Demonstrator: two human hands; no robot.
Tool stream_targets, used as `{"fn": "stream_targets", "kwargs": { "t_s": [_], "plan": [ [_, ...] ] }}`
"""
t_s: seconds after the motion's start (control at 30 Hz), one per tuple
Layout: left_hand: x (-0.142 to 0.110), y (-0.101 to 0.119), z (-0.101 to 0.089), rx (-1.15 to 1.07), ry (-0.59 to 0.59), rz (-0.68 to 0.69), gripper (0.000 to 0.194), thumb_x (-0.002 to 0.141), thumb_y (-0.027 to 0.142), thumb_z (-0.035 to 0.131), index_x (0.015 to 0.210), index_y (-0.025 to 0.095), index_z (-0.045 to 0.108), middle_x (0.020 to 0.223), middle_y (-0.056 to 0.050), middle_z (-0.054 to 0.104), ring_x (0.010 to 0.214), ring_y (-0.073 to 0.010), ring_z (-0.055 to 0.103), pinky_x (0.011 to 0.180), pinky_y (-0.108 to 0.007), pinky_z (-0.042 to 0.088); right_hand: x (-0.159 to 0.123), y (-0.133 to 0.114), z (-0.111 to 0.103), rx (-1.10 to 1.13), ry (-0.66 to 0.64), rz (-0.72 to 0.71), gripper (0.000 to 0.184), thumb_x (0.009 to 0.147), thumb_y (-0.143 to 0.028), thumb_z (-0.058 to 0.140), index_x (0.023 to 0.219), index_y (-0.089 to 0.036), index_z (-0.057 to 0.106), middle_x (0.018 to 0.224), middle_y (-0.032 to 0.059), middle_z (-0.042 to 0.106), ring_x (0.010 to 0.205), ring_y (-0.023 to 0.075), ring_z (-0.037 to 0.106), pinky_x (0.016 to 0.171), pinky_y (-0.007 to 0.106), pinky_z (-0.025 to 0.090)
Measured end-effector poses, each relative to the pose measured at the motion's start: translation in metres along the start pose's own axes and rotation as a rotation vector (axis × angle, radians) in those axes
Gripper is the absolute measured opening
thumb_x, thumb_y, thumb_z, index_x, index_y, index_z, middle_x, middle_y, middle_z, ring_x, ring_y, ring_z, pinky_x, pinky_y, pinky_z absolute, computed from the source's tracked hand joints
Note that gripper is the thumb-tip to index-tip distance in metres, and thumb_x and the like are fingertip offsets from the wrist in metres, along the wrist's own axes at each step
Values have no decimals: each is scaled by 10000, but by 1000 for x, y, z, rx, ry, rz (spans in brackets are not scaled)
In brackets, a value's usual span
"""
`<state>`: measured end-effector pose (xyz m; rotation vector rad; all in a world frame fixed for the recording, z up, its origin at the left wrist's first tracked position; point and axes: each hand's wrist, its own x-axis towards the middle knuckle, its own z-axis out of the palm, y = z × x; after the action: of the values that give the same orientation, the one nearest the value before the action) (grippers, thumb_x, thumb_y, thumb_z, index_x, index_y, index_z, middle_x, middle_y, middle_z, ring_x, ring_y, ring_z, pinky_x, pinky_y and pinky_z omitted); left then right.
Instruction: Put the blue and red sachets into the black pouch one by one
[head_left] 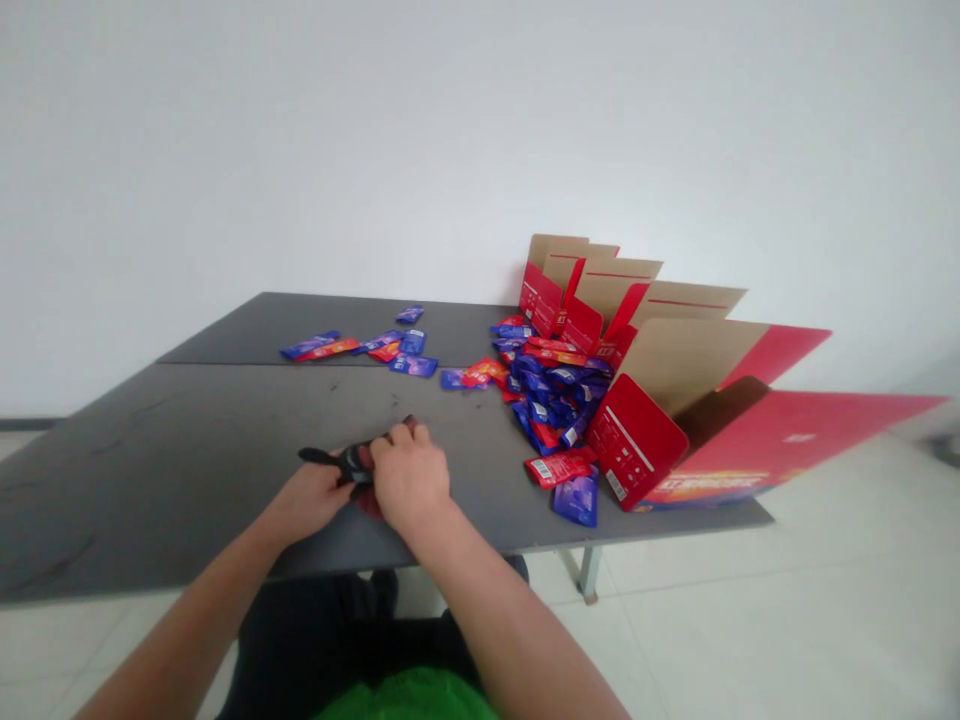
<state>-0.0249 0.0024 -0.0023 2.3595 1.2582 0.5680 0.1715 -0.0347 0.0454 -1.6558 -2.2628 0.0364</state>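
My left hand and my right hand meet at the near edge of the dark grey table. Both are closed around a small bundle of dark and red material, with a black strip sticking out to the left. I cannot make out exactly what the bundle is. A heap of blue and red sachets lies to the right of my hands, a short way off.
Several open red cardboard boxes with raised flaps stand in a row at the table's right edge. More loose sachets lie scattered at the back. White wall behind, pale tiled floor to the right.
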Motion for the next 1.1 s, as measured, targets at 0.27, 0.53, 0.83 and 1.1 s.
{"fn": "stream_targets", "kwargs": {
  "t_s": [0.27, 0.53, 0.83, 1.1],
  "plan": [
    [0, 9, -4, -21, -33, 48, 328, 1003, 412, 504, 809, 229, 696, 1016, -38, 729, 951, -205, 673, 892, -305, 491, 4, 63, 7, -2, -85, 208, 293, 1063, -310, 437, 1115, -246, 718, 1196, 103, 655, 1136, 258, 562, 868, 338, 499],
    [-1, 8, -3, -33, -34, 39, 349, 981, 381, 535, 684, 205, 582, 998, -22, 698, 882, -178, 662, 838, -291, 475, -4, 100, -7, -60, -14, 429, 294, 1042, -318, 453, 1133, -193, 703, 1235, 143, 645, 1139, 270, 583, 842, 322, 479],
    [-3, 10, -3, 22, -9, 13, 343, 1005, 405, 499, 758, 213, 636, 950, -26, 677, 871, -186, 650, 840, -299, 471, -6, 74, -6, 12, 92, 431, 233, 1012, -289, 505, 1113, -212, 700, 1160, 111, 662, 1072, 255, 602, 836, 331, 488],
    [-2, 6, -1, 51, -29, 16, 337, 1005, 420, 507, 770, 217, 638, 959, -28, 679, 896, -194, 646, 868, -300, 471, -1, 58, 5, 42, 0, 230, 319, 1069, -366, 445, 1059, -228, 732, 1142, 97, 678, 1111, 250, 582, 840, 314, 486]
  ]
}}
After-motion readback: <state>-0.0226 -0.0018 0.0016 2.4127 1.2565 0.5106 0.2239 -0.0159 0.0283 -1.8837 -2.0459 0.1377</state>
